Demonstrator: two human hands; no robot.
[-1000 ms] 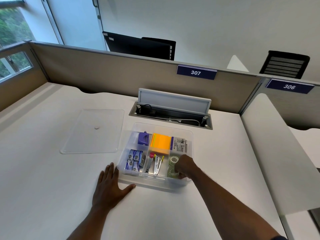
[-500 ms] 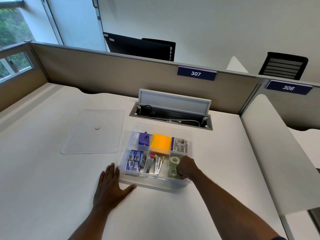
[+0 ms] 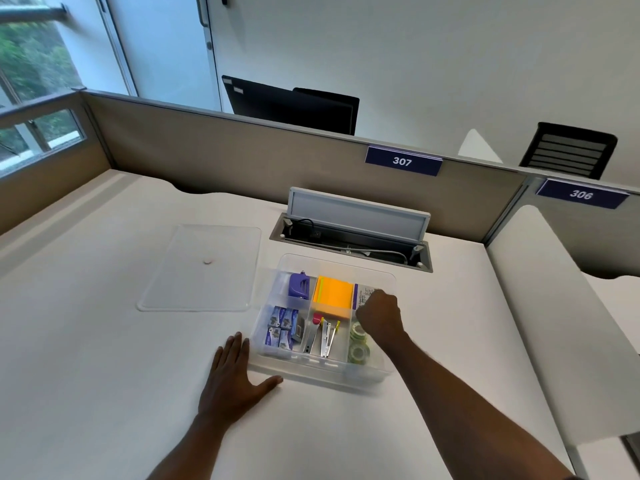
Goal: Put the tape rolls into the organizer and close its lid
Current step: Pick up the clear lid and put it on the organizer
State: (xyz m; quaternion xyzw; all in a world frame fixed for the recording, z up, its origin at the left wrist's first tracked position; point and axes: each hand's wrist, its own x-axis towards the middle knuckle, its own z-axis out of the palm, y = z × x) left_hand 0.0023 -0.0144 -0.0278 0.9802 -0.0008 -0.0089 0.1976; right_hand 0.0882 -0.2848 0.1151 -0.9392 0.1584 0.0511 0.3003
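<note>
1. The white worktop (image 3: 104, 358) fills the lower frame, with tan walls behind it and a window at upper left.
2. The right hand (image 3: 379, 315) hides its fingers; its grip cannot be told.
3. The left hand (image 3: 232, 382) lies flat and open, touching the organizer (image 3: 311, 370). Two tape rolls (image 3: 358, 342) sit in its lower right part. The lid (image 3: 201, 268) lies left.

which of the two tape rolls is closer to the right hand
The farther tape roll, touching or just under the right hand. The other tape roll lies nearer the organizer's front wall, apart from the hand.
</note>
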